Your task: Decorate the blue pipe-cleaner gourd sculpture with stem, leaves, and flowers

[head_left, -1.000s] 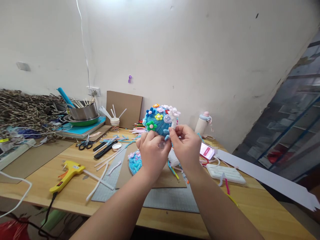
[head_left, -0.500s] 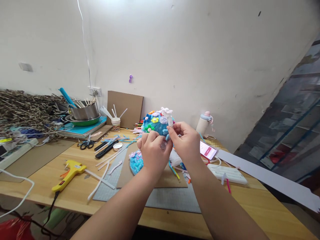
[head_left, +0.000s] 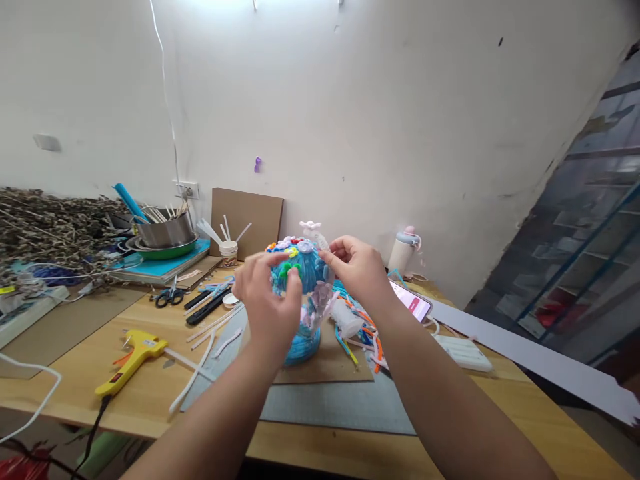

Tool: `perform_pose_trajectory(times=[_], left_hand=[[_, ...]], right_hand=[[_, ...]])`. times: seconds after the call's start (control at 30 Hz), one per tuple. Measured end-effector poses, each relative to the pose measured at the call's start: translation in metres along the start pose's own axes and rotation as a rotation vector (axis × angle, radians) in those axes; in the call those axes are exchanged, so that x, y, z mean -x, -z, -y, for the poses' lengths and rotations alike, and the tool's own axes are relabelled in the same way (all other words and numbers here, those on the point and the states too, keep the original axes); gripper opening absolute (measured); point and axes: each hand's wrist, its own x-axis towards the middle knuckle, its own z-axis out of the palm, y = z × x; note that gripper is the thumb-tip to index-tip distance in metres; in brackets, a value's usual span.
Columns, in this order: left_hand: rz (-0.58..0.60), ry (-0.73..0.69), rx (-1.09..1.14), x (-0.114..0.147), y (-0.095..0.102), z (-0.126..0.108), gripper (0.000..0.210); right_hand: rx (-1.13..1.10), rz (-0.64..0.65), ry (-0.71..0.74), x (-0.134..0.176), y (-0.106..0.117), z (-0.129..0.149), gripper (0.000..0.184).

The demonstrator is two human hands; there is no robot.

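Observation:
A craft piece [head_left: 305, 350] stands on the cardboard sheet [head_left: 345, 368], with a blue fuzzy dome [head_left: 314, 268] on top and a blue fuzzy base below. Small coloured flowers dot the dome, and pinkish ones sit beneath it. My left hand [head_left: 270, 300] is at the dome's left side, thumb and fingers apart; whether it touches is hard to tell. At the dome's upper right, my right hand [head_left: 357, 267] pinches a white strip [head_left: 319, 239], its fingertips partly hiding it. A white flower [head_left: 310, 227] is at the strip's upper end.
A yellow glue gun [head_left: 133, 360] lies left, with scissors [head_left: 170, 297] and black-handled tools [head_left: 207, 310] behind it. Right of the craft are a translucent cylinder [head_left: 347, 319], loose pipe cleaners [head_left: 377, 350], a phone [head_left: 413, 301] and a bottle [head_left: 404, 252]. A grey mat [head_left: 335, 407] lies beneath the cardboard.
The blue dome has come down over the blue base on the cardboard. My left hand has moved left and spread its fingers. The white strip now leans left, still pinched by my right hand.

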Motion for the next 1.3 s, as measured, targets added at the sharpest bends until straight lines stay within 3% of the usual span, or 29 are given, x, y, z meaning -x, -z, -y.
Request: perform_pose_trajectory(times=[0.1,0.27,0.4,0.5,0.6,0.77,0.9,1.1,1.3], left_hand=[[0.144,0.068,0.051,-0.039,-0.002,0.010,0.023],[0.419,0.045,0.131,-0.090,-0.009,0.025,0.032],[0.444,0.125,0.148,-0.100,-0.004,0.050,0.036],[0.386,0.363,0.189,-0.083,0.003,0.085,0.044],[0.448,0.810,0.218,-0.049,0.009,0.121,0.046],[0.634,1.122,0.259,0.008,0.008,0.156,0.045],[0.716,1.240,0.376,0.030,-0.003,0.168,0.053],[0.700,1.293,0.472,0.037,-0.012,0.166,0.063],[0.682,1.297,0.493,0.044,-0.004,0.155,0.063]], right_hand=[[0.017,0.037,0.008,-0.004,0.000,-0.001,0.027],[0.044,0.033,0.013,-0.007,0.006,0.003,0.033],[-0.045,-0.045,-0.033,0.004,0.011,-0.007,0.035],[-0.250,-0.091,-0.164,0.026,0.008,-0.028,0.039],[-0.497,-0.072,-0.420,0.061,-0.002,-0.050,0.047],[-0.870,0.038,-0.883,0.126,-0.022,-0.066,0.048],[-1.096,0.129,-1.155,0.157,-0.036,-0.061,0.046],[-1.163,0.199,-1.130,0.161,-0.055,-0.052,0.051],[-1.158,0.208,-1.085,0.150,-0.060,-0.055,0.043]])
